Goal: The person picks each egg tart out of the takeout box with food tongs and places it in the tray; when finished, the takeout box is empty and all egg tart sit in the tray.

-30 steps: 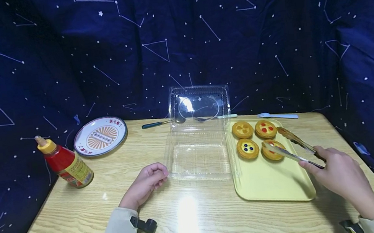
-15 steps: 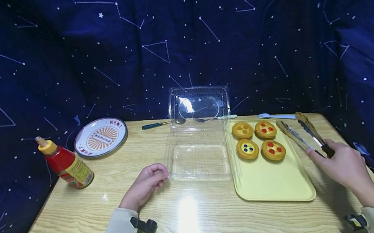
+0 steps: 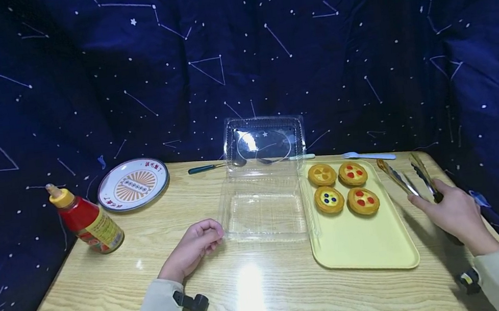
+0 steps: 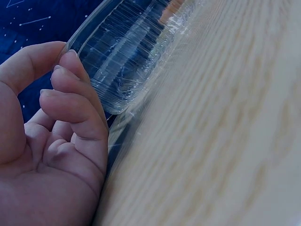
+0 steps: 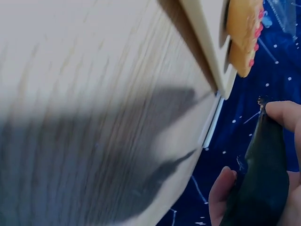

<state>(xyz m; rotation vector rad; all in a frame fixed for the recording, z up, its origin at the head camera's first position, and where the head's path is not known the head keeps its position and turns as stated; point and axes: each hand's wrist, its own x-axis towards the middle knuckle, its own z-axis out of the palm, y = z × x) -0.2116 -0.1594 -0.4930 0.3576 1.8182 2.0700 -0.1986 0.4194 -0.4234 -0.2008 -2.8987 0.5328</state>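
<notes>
My left hand [image 3: 193, 249] pinches the near left corner of a clear plastic clamshell container [image 3: 265, 238] between thumb and forefinger; the left wrist view shows this grip on its rim [image 4: 70, 49]. The container's lid [image 3: 264, 143] stands raised at the back. In my right hand [image 3: 455, 214] is a pair of metal tongs [image 3: 397, 178] with dark handles [image 5: 265, 179], their arms apart and nothing between the tips. They hang right of a yellow tray [image 3: 361, 245]. Several egg tarts lie there: a blueberry one [image 3: 329, 200], two red-topped ones [image 3: 363, 201] and an orange-topped one [image 3: 322, 174].
A red sauce bottle [image 3: 91, 222] with a yellow cap stands at the left, beside a patterned plate [image 3: 133, 185]. Along the back lie a green-handled spoon [image 3: 202, 169], a pale-handled utensil [image 3: 302, 157] and a light blue fork [image 3: 372, 156]. A starry curtain [image 3: 237, 49] hangs behind.
My right hand has drawn the tongs right, away from the near red-topped tart and off the tray; their arms have spread apart. The left hand stays at the container's corner.
</notes>
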